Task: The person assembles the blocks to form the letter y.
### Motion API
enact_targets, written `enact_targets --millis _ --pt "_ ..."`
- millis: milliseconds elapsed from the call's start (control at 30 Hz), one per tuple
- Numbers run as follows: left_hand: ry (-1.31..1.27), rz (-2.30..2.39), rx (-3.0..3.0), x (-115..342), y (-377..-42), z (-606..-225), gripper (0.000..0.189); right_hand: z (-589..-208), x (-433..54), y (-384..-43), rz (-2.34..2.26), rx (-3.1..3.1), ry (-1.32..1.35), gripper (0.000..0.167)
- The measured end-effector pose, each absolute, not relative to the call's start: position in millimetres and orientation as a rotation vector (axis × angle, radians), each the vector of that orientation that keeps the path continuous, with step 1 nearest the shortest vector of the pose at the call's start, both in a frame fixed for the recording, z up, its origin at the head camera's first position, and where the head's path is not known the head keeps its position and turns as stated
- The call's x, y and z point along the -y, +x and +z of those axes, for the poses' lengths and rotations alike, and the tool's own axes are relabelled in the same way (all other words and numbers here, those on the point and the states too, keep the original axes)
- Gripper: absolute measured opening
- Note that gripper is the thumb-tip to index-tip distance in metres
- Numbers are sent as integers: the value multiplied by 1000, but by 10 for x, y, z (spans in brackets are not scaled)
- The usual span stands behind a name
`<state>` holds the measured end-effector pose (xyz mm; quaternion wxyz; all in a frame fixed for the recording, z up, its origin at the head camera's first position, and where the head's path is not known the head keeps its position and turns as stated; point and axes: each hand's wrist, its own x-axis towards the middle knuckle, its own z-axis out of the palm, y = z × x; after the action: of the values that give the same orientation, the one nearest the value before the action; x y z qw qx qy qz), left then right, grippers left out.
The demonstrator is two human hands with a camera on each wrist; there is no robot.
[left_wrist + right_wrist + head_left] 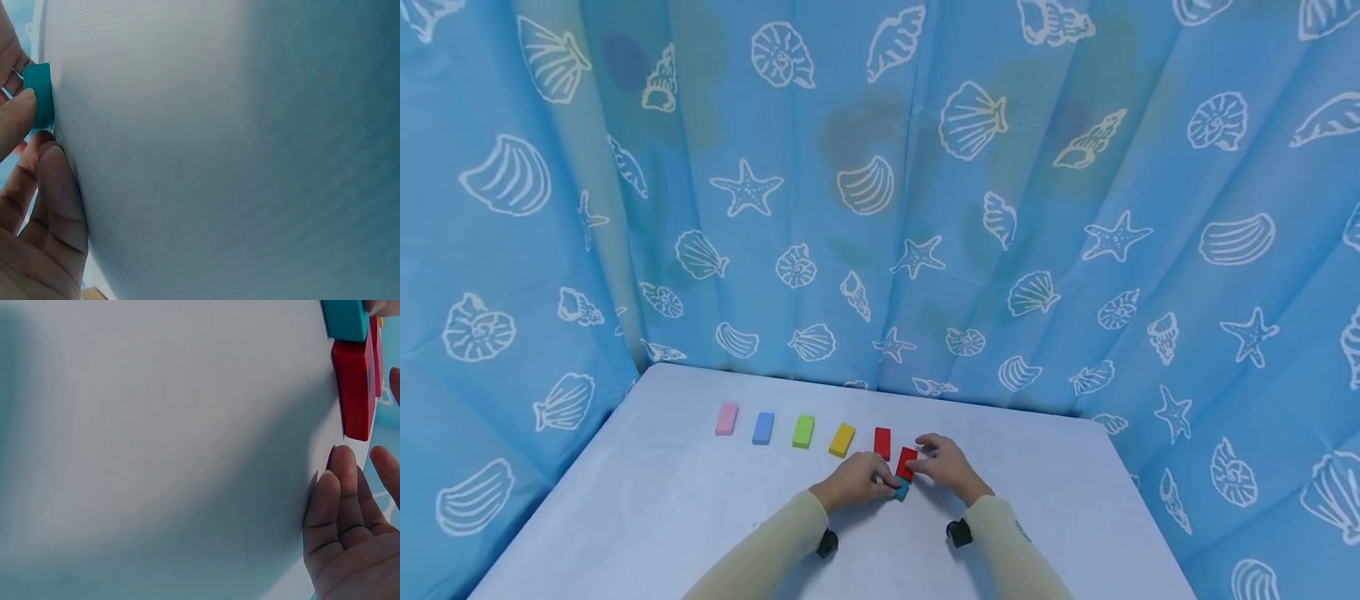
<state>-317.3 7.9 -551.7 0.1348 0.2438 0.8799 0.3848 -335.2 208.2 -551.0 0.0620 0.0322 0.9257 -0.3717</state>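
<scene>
My left hand (856, 482) pinches a teal block (902, 490) low over the white table. In the left wrist view the thumb lies on the teal block (39, 94), with fingertips at its end. A red block (906, 463) sits end to end with the teal one, angled slightly. My right hand (951, 467) is on the red block's right side, its thumb overlapping that block in the head view. From the right wrist, the hand's fingers (342, 487) look loosely extended just off the end of the red block (356, 390).
A second red block (882, 443) lies just behind. Leftward in a spaced row lie a yellow block (842, 440), a green block (802, 432), a blue block (763, 428) and a pink block (726, 419). Behind the table (700, 500) hangs a blue shell-print curtain (850, 250).
</scene>
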Motion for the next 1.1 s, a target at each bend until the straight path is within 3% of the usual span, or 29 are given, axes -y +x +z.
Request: enact_targets --millis 500,1100 --pt "691 1107 -2524 -58 -3181 -5513 18 -5483 -2206 -3530 -1183 -2786 114 62" --pt "692 1149 -2531 -45 -3174 -5509 20 -5307 -1943 -3713 -1105 -2812 10 58"
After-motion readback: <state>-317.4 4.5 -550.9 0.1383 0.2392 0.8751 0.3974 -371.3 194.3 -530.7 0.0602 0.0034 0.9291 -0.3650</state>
